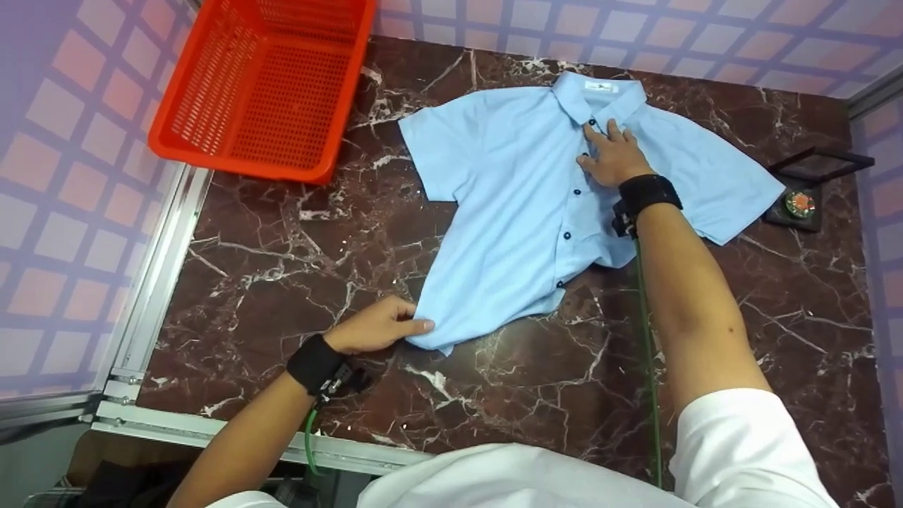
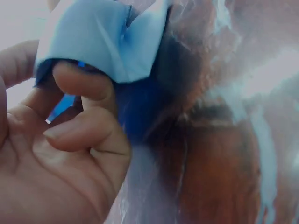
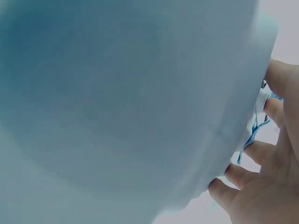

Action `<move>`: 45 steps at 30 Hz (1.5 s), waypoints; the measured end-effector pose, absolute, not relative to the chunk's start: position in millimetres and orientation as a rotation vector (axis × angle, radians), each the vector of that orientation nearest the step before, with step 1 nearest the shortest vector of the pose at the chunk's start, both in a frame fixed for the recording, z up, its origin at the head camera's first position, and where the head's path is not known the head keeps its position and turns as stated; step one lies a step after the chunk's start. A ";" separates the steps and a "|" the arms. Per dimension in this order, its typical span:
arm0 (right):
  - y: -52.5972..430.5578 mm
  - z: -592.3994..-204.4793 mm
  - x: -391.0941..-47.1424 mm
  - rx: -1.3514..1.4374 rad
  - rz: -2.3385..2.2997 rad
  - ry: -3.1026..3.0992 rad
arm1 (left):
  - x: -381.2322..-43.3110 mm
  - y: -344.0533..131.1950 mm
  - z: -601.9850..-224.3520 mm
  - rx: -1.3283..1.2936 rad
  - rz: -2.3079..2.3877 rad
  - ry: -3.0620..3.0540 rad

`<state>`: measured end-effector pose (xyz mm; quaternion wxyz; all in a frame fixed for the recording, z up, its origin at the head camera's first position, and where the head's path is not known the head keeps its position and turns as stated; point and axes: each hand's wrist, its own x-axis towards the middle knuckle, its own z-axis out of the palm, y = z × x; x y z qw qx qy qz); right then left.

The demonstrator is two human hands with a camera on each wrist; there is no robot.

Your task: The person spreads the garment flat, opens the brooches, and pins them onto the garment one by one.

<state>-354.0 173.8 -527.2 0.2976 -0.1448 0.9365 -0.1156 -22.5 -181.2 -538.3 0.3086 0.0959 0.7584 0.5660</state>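
A light blue short-sleeved shirt (image 1: 504, 190) with dark buttons lies front up, its collar toward the back wall. At the lower left corner of the hem, my left hand (image 1: 381, 324) holds the cloth, thumb on top. The left wrist view shows the hem (image 2: 93, 42) lifted over curled fingers (image 2: 86, 84). Near the collar, my right hand (image 1: 617, 159) rests on the button placket with its fingers spread. In the right wrist view those fingers (image 3: 261, 151) touch the pale cloth (image 3: 126, 102), which fills most of the picture. The shirt's lower right front is bunched beneath the right forearm.
A red perforated plastic basket (image 1: 282, 106) stands at the back left. By the shirt's right sleeve sits a small black open case (image 1: 797, 208) with a round patterned piece. The dark marbled tabletop (image 1: 282, 268) has a metal-framed edge; a green cable (image 1: 645, 331) trails from the right wrist.
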 end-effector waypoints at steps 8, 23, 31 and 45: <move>176.8 -531.2 -354.5 -0.460 -0.286 2.501 | -17.1 -175.4 -542.1 0.512 1.178 2.393; 178.1 -530.5 -355.5 -0.433 -0.297 2.497 | -6.2 -190.6 -546.0 0.522 1.330 2.240; 178.0 -530.7 -356.9 -0.432 -0.306 2.501 | -2.2 -199.0 -547.3 0.320 1.304 2.262; 181.4 -538.5 -353.3 -0.443 -0.300 2.562 | -14.9 -164.7 -535.5 0.329 1.109 2.860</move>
